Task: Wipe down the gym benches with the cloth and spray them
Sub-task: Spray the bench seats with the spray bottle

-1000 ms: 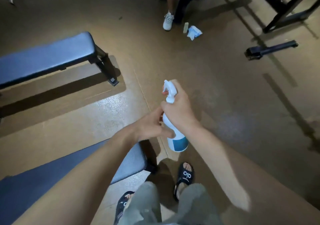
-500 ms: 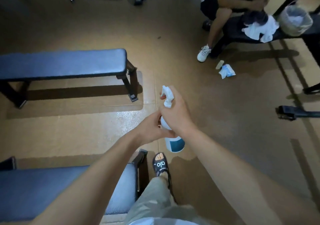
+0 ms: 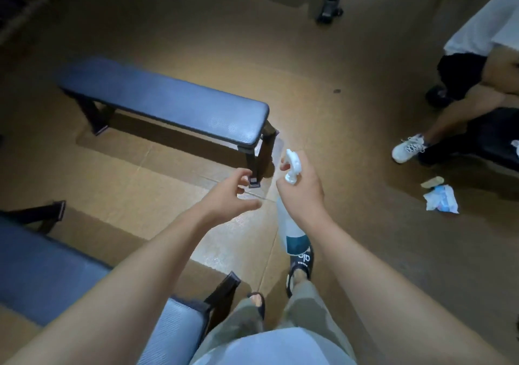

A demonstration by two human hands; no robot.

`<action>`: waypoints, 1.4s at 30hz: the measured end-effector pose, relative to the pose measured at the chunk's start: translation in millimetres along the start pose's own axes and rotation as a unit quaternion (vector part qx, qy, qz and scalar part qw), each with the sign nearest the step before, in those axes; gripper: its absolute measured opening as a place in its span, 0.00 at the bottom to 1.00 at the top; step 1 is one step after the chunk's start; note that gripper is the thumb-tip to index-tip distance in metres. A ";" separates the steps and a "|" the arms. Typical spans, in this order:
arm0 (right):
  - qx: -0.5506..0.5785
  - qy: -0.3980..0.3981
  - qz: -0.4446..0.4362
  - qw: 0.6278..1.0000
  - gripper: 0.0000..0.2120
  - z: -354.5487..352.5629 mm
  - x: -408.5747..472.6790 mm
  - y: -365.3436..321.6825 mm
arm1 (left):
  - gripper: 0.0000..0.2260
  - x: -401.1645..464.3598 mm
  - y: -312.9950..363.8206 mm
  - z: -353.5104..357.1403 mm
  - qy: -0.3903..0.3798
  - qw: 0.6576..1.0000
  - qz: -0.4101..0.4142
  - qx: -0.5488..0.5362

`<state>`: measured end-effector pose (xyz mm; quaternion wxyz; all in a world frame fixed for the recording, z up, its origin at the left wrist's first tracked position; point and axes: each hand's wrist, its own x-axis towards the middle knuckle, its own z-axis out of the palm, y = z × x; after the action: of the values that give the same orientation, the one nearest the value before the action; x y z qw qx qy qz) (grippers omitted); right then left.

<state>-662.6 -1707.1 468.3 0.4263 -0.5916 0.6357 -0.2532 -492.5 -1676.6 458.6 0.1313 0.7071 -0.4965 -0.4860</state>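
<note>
My right hand [image 3: 303, 193] grips the neck of a white spray bottle [image 3: 292, 232] with a teal label, its nozzle pointing up and left. My left hand [image 3: 230, 196] hovers a short way left of the bottle, fingers spread and holding nothing. A flat blue-padded gym bench [image 3: 168, 103] stands ahead on the left, its near leg just beyond my hands. A second blue bench [image 3: 45, 272] lies at the lower left under my left forearm. I see no cloth in either hand.
A person sits on a dark bench [image 3: 491, 140] at the right, white shoe [image 3: 408, 148] on the floor. Crumpled white-and-blue paper [image 3: 441, 202] lies on the brown floor nearby. A machine base [image 3: 331, 2] stands at the top. My sandalled feet [image 3: 300, 263] are below the bottle.
My left hand has let go of the bottle's body and moved left, opening. The view has swung left, bringing the far bench closer to centre.
</note>
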 end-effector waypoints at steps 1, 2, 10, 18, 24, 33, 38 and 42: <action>-0.004 -0.013 -0.003 1.000 0.11 1.5 16.2 1.8 | 0.33 13.7 -0.4 -6.3 0.024 1.000 -0.011 -0.001; -0.008 -0.021 -0.006 1.000 0.11 3.3 31.9 3.2 | 0.33 26.7 -1.8 -12.2 0.042 0.999 -0.022 -0.002; -0.068 -0.079 -0.015 0.994 0.12 32.9 133.4 -1.7 | 0.31 108.7 -13.7 -59.9 0.110 0.988 -0.098 -0.035; -0.090 -0.072 -0.003 0.993 0.15 117.3 222.5 23.7 | 0.35 240.7 -69.8 -102.8 0.138 0.983 -0.111 -0.053; -0.080 -0.064 -0.005 0.995 0.15 202.5 303.4 101.6 | 0.38 376.6 -154.1 -90.4 0.201 0.961 -0.144 -0.127; -0.084 -0.025 -0.061 0.994 0.16 311.6 399.2 233.5 | 0.36 556.1 -287.8 -42.4 0.370 0.871 -0.174 -0.272; -0.071 0.003 -0.065 0.995 0.15 341.8 403.4 267.6 | 0.32 591.1 -317.0 -31.1 0.458 0.840 -0.119 -0.265; -0.063 0.026 -0.032 0.997 0.12 356.3 401.6 273.1 | 0.35 593.8 -319.0 -23.2 0.457 0.842 -0.111 -0.262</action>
<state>-483.8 -1983.9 -35.8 0.3632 -0.6307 0.6418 -0.2419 -269.6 -2025.6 -73.8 0.4695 0.8385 -0.1525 -0.2307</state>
